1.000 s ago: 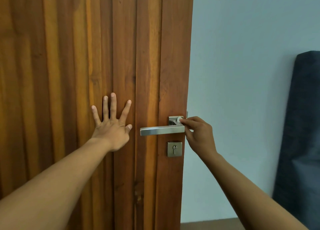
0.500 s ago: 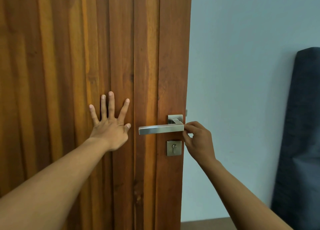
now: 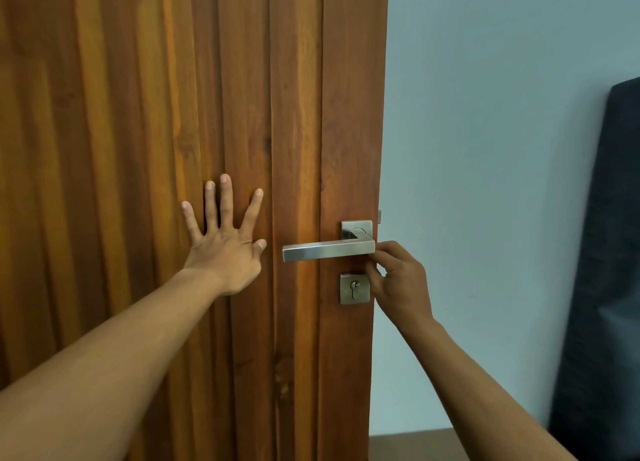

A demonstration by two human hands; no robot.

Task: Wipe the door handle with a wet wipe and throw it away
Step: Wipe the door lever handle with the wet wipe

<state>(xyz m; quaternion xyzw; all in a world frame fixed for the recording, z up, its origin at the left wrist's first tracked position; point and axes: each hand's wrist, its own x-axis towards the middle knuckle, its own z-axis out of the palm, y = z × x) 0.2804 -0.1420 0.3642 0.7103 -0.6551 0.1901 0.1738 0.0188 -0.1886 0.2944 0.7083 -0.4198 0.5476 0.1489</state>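
Right hand grip at door handle, beside keyhole plate

Left hand: flat on the door, fingers spread.
Right hand: fingers pinched at the right end of the handle, beside the lock plate.
Wipe: not visible.
Handle: level.

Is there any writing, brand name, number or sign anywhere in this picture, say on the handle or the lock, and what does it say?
None: no text can be read anywhere in this view.
Door handle: plain brushed metal, no brand or mark visible.
Lock plate: only a keyhole, no lettering that can be made out.
Wooden door, wall and the dark panel at the right: no labels or signs.
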